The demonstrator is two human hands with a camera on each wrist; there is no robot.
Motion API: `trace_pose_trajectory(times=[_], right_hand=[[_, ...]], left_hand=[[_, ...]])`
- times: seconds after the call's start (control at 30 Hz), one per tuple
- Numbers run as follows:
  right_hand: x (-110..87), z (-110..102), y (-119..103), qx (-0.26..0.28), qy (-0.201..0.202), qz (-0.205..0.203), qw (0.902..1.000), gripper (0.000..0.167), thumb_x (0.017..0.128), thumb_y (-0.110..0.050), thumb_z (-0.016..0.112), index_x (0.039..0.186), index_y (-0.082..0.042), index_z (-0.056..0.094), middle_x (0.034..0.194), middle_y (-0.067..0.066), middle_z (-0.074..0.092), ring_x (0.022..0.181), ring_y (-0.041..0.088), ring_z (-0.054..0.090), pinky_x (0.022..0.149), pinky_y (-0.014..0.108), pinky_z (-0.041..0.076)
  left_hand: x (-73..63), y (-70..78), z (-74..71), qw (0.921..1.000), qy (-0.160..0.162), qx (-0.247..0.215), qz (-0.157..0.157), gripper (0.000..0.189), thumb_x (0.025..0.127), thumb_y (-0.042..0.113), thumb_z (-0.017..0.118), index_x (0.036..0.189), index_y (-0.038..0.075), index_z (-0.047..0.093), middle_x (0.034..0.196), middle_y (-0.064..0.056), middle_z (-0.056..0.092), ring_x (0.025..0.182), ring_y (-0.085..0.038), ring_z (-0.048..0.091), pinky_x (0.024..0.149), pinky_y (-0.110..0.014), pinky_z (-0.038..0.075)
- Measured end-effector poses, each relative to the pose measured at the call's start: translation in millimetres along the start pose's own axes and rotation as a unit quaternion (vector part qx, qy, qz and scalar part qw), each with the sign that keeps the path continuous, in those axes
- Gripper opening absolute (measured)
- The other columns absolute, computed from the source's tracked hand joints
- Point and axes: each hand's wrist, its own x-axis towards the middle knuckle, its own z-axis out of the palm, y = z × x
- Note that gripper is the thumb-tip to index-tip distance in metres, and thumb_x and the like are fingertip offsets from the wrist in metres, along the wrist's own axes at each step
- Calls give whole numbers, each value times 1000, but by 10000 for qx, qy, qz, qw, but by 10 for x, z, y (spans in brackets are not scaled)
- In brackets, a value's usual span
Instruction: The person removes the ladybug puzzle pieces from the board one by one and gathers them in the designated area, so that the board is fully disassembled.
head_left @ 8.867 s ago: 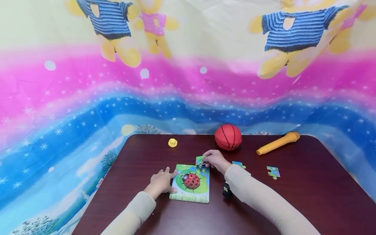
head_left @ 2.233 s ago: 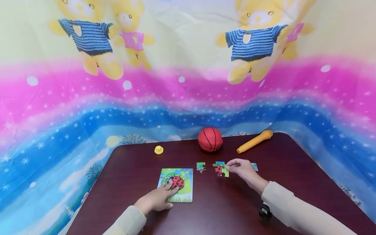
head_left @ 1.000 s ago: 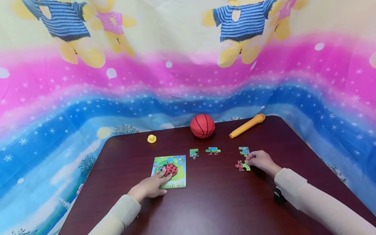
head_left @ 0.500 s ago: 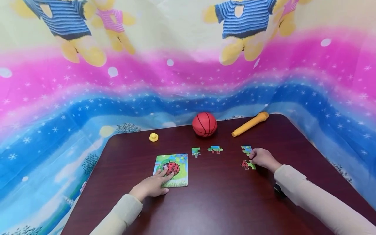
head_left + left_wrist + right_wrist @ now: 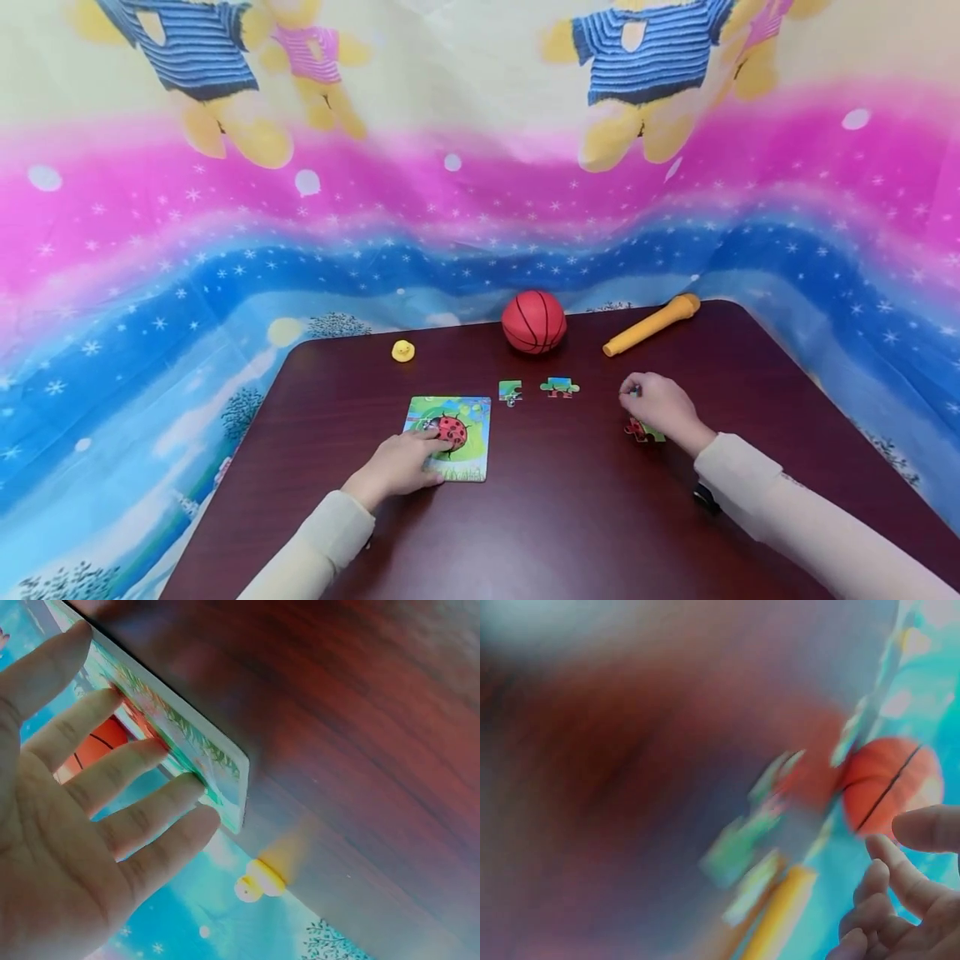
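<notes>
Left fingers (image 5: pixel 120 771) lay spread on the board (image 5: pixel 467 454); any hold by the right hand (image 5: pixel 663 408) was unclear. Pieces (image 5: pixel 560 386) looked light, stiff, best pinched edgewise.

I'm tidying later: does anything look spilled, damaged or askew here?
No spill or damage shows on the green square ladybug board or the dark brown table. The yellow microphone lies slanted to the table's back edge.

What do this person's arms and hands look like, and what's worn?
The left sleeve and right sleeve are long and pale cream, ending near the wrists. The left hand and right hand wear no gloves. A small black object shows under the right sleeve.
</notes>
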Motion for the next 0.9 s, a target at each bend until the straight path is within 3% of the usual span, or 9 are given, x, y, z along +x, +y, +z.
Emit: trace_pose_trajectory(times=[0.13, 0.2, 0.47, 0.67, 0.9], right_hand=[[32, 101, -294, -130, -68, -362, 9992, 15, 88, -20, 63, 98, -10, 69, 91, 5, 62, 66, 14, 52, 61, 34, 47], [31, 156, -415, -173, -185, -487, 9985, 14, 88, -20, 65, 97, -11, 70, 92, 4, 63, 67, 14, 53, 62, 34, 48], [-6, 304, -683, -174, -577, -729, 9955, 12, 85, -21, 68, 95, -14, 71, 86, -4, 63, 70, 12, 51, 62, 31, 46], [-81, 529, -753, 74, -892, -665, 9938, 7, 85, -20, 68, 91, -16, 71, 77, -8, 61, 64, 11, 49, 59, 30, 43], [114, 785, -1123, 60, -882, -1171, 9892, 5, 85, -21, 69, 87, -17, 71, 75, -10, 60, 65, 9, 50, 63, 31, 45]], left_hand=[[9, -41, -40, 9999, 90, -104, -45, 51, 80, 35, 73, 127, 19, 62, 135, -13, 53, 119, -33, 53, 90, -54, 43], [14, -85, -62, 9996, 118, -236, -69, 53, 80, 36, 73, 129, 19, 61, 139, -12, 50, 121, -35, 51, 92, -55, 42], [4, -254, -120, 9981, 189, -574, -140, 64, 81, 36, 73, 136, 11, 52, 145, -14, 41, 129, -35, 43, 95, -53, 42], [-110, -251, 24, 9963, 69, -688, -510, 68, 82, 41, 71, 136, 5, 51, 144, -17, 42, 130, -33, 43, 96, -52, 42], [-142, -274, 48, 9943, 64, -769, -729, 65, 82, 39, 71, 134, 5, 53, 140, -19, 45, 128, -34, 45, 96, -51, 42]])
